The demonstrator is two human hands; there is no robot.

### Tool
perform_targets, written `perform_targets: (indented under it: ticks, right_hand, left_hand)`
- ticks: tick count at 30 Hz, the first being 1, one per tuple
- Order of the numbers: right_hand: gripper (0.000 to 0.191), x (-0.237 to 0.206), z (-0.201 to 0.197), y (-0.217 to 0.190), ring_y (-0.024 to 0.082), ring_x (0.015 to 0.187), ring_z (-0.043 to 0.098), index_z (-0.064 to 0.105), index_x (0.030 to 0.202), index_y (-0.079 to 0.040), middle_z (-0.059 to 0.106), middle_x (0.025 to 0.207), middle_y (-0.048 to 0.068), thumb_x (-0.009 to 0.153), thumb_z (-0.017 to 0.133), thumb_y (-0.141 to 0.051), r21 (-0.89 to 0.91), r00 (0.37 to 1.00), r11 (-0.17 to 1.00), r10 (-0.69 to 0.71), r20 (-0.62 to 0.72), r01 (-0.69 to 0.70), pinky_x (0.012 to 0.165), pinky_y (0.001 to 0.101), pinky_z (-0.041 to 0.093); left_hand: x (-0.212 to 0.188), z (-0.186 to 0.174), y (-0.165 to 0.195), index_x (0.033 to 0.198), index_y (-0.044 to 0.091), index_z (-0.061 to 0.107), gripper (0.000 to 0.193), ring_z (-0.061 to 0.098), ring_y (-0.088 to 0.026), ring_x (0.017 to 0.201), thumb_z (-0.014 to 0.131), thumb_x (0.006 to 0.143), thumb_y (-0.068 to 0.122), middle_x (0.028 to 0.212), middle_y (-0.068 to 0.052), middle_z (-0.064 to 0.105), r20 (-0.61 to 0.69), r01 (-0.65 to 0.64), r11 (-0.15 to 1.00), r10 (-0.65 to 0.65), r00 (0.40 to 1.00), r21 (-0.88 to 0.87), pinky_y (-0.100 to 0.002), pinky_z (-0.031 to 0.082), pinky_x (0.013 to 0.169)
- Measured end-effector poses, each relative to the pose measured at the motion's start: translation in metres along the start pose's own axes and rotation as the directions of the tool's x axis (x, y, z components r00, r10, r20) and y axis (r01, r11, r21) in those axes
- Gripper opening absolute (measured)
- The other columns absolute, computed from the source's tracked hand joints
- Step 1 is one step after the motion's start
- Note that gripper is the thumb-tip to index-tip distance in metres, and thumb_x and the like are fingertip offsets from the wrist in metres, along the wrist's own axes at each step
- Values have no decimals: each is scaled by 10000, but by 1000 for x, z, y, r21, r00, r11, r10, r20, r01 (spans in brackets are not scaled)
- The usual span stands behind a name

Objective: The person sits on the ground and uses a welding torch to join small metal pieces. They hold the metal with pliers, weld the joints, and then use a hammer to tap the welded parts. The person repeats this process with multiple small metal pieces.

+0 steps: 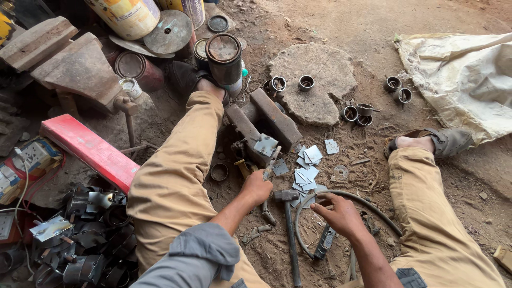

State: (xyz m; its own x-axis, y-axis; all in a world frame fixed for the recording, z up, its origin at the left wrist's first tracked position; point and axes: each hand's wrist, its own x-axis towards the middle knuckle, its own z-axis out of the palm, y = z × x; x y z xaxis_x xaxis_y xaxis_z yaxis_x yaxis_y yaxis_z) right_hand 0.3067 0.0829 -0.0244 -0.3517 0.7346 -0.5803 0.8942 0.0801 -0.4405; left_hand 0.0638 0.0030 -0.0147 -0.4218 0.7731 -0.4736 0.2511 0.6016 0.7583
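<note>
Your left hand [257, 186] is wrapped tight around the pliers [269, 169], whose nose bites a small square metal plate [265, 145] held over the iron block [266, 124]. Your right hand [340, 214] hovers low with fingers loosely curled, holding nothing, just beside the hammer [288, 213] and near the pile of cut plates [305, 172] on the dirt

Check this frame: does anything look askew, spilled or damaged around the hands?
Nothing looks broken, but the ground is cluttered. Small metal squares lie scattered loose in the dirt between the left hand and right hand. The hammer lies flat on the ground, and short metal rings sit strewn about.
</note>
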Motion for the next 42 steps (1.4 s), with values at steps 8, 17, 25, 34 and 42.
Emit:
perform_targets:
  ticks: [8, 17, 25, 34, 42]
  right_hand:
    - [647, -3, 0, -1, 232, 1125, 751, 664, 1349, -137, 753, 1245, 113, 844, 714, -538, -6, 1000, 1000, -14, -3, 14, 966, 417, 609]
    - [640, -3, 4, 2, 233, 1155, 737, 643, 1362, -134, 727, 1301, 83, 852, 715, -514, 3, 1000, 1000, -25, 17, 25, 969, 433, 613]
    - [632, -6, -4, 1, 232, 1135, 756, 658, 1361, -129, 779, 1239, 79, 834, 738, -468, 68, 997, 995, -75, -13, 75, 939, 377, 617]
    - [703, 18, -18, 25, 335, 1141, 783, 653, 1430, -89, 760, 1231, 173, 884, 722, -526, 93, 991, 994, 43, 123, -55, 948, 522, 627]
    - [717, 38, -2, -27, 343, 1169, 758, 640, 1434, -83, 749, 1250, 181, 874, 732, -523, 10, 977, 990, 135, 162, -139, 975, 524, 604]
  left_hand:
    - [-19, -7, 3, 1575, 53, 347, 710, 514, -358, 1385, 531, 895, 138, 1532, -193, 479, 104, -145, 917, 114, 988, 372, -434, 417, 1184]
    - [-8, -19, -3, 1008, 26, 685, 204, 637, -199, 619, 581, 835, 55, 736, -68, 679, 163, 150, 959, -113, 980, -240, -430, 503, 559]
    - [-55, -71, 19, 1098, 58, 720, 343, 650, -118, 613, 580, 788, 109, 710, -27, 720, -9, -261, 948, 264, 965, -183, -304, 531, 596]
    - [-161, -193, -45, 1017, 15, 707, 254, 611, -99, 535, 555, 814, 24, 711, -25, 703, -357, -286, 893, 157, 921, -346, -274, 517, 499]
    - [-244, -246, -129, 942, 3, 700, 132, 559, -144, 506, 633, 892, 106, 659, -73, 643, -516, 103, 909, -319, 795, -403, -319, 465, 470]
